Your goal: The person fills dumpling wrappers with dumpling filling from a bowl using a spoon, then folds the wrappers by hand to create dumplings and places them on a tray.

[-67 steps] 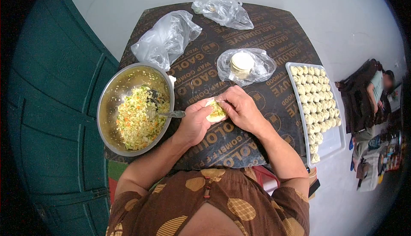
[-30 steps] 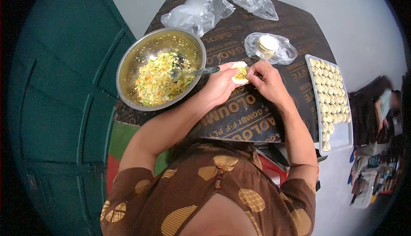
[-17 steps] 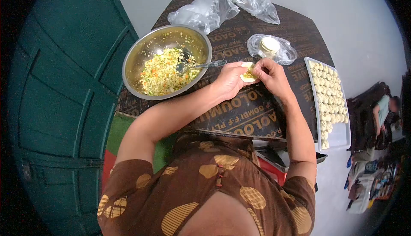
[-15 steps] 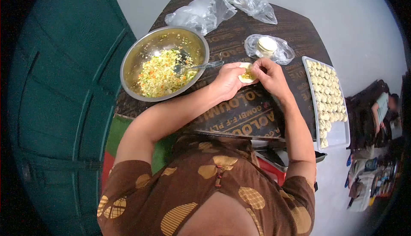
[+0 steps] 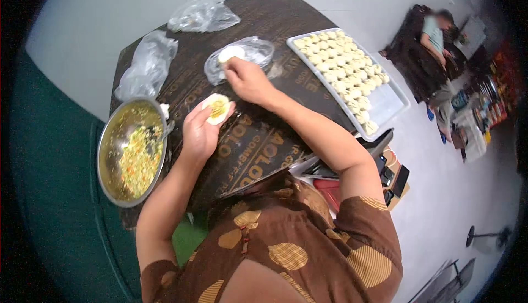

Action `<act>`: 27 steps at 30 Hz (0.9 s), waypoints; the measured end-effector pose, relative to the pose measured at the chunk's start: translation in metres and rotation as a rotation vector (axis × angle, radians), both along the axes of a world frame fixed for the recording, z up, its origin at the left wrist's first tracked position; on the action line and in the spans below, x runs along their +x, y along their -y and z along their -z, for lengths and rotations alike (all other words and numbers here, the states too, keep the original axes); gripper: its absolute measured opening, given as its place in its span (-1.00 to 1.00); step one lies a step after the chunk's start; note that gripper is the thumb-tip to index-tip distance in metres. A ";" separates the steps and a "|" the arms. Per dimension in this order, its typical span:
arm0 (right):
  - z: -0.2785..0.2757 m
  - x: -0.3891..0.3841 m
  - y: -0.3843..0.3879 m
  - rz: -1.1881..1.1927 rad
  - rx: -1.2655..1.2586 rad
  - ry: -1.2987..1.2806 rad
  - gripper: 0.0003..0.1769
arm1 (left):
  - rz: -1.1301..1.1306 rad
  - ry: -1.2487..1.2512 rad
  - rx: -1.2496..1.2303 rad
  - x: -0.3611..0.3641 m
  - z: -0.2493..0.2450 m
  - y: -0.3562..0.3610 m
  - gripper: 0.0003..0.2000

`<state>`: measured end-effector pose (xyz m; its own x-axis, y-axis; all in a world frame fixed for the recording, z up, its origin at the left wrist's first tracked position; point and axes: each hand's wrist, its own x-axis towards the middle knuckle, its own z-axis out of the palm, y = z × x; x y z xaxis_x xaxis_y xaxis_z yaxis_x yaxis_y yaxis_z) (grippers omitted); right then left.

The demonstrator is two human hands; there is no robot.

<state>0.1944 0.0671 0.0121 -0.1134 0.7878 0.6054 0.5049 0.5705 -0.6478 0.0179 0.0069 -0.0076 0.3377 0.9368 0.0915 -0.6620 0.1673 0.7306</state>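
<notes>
On the fingers of my left hand point(image 5: 199, 134) rests a round dumpling wrapper point(image 5: 224, 117), lying flat with yellowish vegetable filling point(image 5: 218, 106) in its middle. The thumb presses its near side. My right hand point(image 5: 248, 82) is at the near edge of a stack of round white wrappers point(image 5: 231, 54), which sits on a clear plastic bag point(image 5: 258, 51). Its fingers are bent together at the stack, and what they pinch, if anything, is hidden.
A steel bowl point(image 5: 104, 163) of chopped filling point(image 5: 140, 163) with a spoon point(image 5: 168, 128) stands at the left. Rows of shaped dumplings fill much of a white tray point(image 5: 393, 108) at the right. Plastic bags point(image 5: 147, 66) lie farther back. A person point(image 5: 434, 39) sits in the background.
My right hand has left the wrapper in my left hand and reached the stack. The filled wrapper now lies more open. The view has turned to the right.
</notes>
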 end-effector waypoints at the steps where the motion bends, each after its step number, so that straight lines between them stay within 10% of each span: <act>1: -0.006 -0.002 -0.004 0.028 0.055 0.048 -0.80 | -0.002 -0.013 -0.005 -0.001 0.001 -0.001 -0.69; 7: -0.037 -0.005 -0.050 0.170 0.381 0.317 -0.87 | -0.003 -0.063 0.015 -0.001 -0.005 0.005 -0.70; 16: -0.082 0.017 -0.097 0.110 0.811 1.494 -0.77 | -0.010 -0.072 0.002 -0.002 -0.004 0.008 -0.68; 23: -0.090 0.010 -0.100 0.097 0.819 1.541 -0.77 | -0.015 -0.094 0.008 -0.001 -0.003 0.007 -0.68; 27: -0.084 0.001 -0.094 0.137 0.733 1.086 -0.84 | -0.011 -0.030 0.014 -0.002 0.002 0.005 -0.70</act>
